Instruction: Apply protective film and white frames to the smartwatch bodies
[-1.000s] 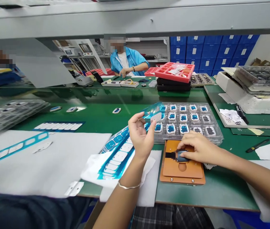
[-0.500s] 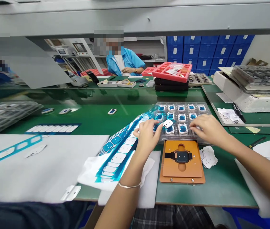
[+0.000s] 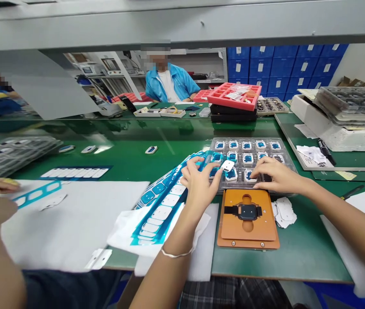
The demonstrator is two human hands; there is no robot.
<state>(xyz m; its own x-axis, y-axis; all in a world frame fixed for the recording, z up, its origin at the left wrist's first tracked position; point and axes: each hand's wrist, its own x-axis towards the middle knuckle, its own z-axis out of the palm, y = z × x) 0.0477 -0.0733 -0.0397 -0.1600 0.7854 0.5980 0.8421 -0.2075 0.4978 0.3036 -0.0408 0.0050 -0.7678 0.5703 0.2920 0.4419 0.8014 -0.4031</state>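
At a clear tray [image 3: 288,156], right of frame centre
The left hand [image 3: 200,180] holds a white piece [image 3: 228,165]; whether the right hand [image 3: 274,175] grips anything is hidden.

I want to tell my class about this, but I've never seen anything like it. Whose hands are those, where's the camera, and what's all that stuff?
There's no robot here, just a person working with bare hands. The camera sits on their head, so you look forward and down, as they do.

Their left hand pinches a small white piece. Their right hand is over a clear plastic tray of small parts; I can't tell whether it grips anything.

On the green table, an orange block holds a black piece that looks like a watch. Beside it are blue sheets with white shapes and a little white pile.

The hand at the far left belongs to somebody else.
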